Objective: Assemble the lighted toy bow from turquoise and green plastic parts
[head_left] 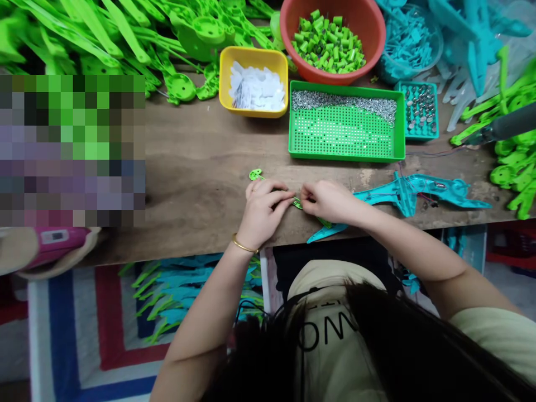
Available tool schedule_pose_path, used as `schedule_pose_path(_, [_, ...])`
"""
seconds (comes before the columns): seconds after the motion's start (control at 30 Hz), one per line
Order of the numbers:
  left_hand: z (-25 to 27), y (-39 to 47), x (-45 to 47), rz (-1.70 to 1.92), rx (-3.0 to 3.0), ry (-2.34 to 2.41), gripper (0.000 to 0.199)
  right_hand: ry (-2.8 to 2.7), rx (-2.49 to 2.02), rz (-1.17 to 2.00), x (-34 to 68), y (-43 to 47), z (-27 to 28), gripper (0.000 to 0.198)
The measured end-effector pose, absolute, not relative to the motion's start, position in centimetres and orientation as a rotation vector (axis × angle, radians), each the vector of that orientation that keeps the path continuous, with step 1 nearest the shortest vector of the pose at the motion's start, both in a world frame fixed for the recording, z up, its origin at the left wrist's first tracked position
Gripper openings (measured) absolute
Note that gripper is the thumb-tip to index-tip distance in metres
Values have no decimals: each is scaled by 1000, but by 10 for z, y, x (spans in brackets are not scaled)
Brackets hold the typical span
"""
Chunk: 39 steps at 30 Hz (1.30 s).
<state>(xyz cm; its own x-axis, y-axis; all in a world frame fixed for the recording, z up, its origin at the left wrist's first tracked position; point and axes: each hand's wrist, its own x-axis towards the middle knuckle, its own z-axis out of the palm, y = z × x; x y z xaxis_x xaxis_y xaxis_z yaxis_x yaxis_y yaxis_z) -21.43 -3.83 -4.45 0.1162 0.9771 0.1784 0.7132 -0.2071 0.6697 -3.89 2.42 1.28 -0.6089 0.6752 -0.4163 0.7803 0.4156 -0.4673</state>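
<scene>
My left hand (266, 209), with a gold bangle at the wrist, is closed in a pinch on a small green plastic piece (297, 202) just over the table. Another green plastic end (256, 174) sticks out beyond its knuckles; the hand hides whether the two are joined. Right beside it, my right hand (329, 200) has its fingers pinched together at the green piece; what lies in them is hidden. Under my right wrist runs a long blue plastic shell (404, 192) with thin wires, its tip (326, 232) showing nearer me.
Beyond my hands stand a green perforated tray (347, 155) of small metal screws, a yellow bin (254, 113) of white pieces, a red bowl (288, 28) of green parts and a teal tray (422, 135). Green parts (104, 33) pile up left. A dark rod-shaped tool (502, 124) juts in right.
</scene>
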Motion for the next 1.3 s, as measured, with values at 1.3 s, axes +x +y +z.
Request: schedule_pose_path(1.3, [-50,-40,-209,943,1998,1698,13,2323,1260,-926,-48,32,18,21])
